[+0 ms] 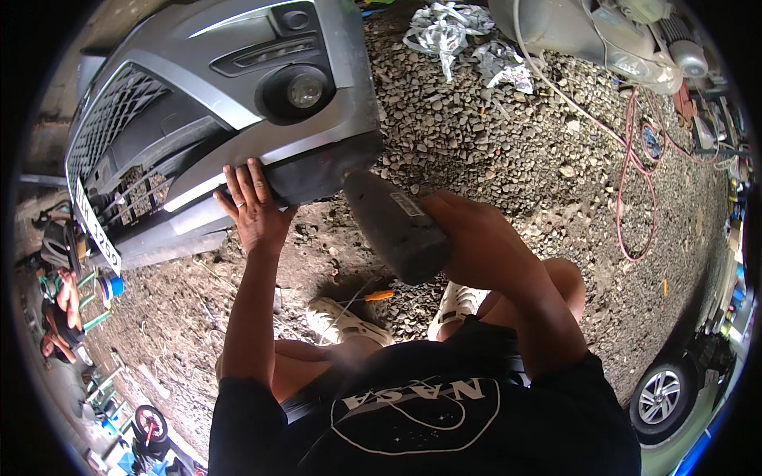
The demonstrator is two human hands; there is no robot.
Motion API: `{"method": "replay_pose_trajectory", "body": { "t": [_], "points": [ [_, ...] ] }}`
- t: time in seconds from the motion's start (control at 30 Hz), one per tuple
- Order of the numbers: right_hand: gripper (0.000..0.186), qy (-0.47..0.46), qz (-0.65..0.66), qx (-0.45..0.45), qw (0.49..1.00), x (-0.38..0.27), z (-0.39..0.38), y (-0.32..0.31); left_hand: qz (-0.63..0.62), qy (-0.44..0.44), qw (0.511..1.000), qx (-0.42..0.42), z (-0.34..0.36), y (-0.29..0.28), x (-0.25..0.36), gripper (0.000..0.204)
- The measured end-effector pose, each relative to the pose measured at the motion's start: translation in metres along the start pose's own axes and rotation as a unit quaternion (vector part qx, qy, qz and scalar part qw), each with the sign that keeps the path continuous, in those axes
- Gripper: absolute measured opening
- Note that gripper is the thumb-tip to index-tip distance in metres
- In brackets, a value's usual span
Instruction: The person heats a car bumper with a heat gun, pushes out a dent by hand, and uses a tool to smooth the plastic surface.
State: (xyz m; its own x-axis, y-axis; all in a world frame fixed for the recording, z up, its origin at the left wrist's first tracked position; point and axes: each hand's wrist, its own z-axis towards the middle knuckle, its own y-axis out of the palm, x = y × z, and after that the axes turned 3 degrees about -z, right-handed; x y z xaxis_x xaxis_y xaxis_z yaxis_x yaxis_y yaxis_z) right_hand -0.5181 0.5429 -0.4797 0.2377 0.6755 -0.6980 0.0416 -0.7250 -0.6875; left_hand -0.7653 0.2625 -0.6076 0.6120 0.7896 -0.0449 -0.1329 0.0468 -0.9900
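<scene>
A silver and black car bumper [349, 111] with a round fog lamp stands in front of me on the ground, toward the left. My left hand [258, 214] rests on its lower edge, fingers stretched out and lying flat. My right hand [476, 238] is wrapped round the grip of a dark grey power tool [393, 226] with a tapered nose; its exact kind does not show. The tool's tip meets or nearly meets the black lower corner of the bumper. Its grip is hidden behind my fingers.
An orange-handled screwdriver [379, 296] lies between my shoes. Gravel [476, 143] covers the ground. Crumpled plastic wrapping [448, 32] lies at the far side, and a red hose [631, 174] loops at right. A car wheel [663, 401] stands lower right; another person [65, 321] is at far left.
</scene>
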Motion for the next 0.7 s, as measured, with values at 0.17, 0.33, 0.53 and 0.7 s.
{"method": "replay_pose_trajectory", "body": {
  "t": [0.17,0.33,0.53,0.7],
  "points": [
    [0.043,-0.001,-0.025,-0.017,1.0,-0.001,0.0,0.003,-0.012,0.003,1.0,0.019,-0.001,0.004,-0.005,0.137],
    [0.043,0.004,-0.012,-0.042,0.999,-0.01,0.002,0.0,-0.011,-0.006,1.0,0.005,-0.001,0.003,-0.006,0.136],
    [0.042,0.022,-0.008,-0.007,1.0,-0.011,0.001,0.003,-0.014,-0.008,1.0,-0.007,-0.004,0.0,-0.008,0.135],
    [0.043,0.028,-0.026,-0.005,0.999,-0.009,0.003,0.006,-0.017,-0.007,1.0,-0.017,-0.003,-0.002,-0.007,0.138]
  ]
}}
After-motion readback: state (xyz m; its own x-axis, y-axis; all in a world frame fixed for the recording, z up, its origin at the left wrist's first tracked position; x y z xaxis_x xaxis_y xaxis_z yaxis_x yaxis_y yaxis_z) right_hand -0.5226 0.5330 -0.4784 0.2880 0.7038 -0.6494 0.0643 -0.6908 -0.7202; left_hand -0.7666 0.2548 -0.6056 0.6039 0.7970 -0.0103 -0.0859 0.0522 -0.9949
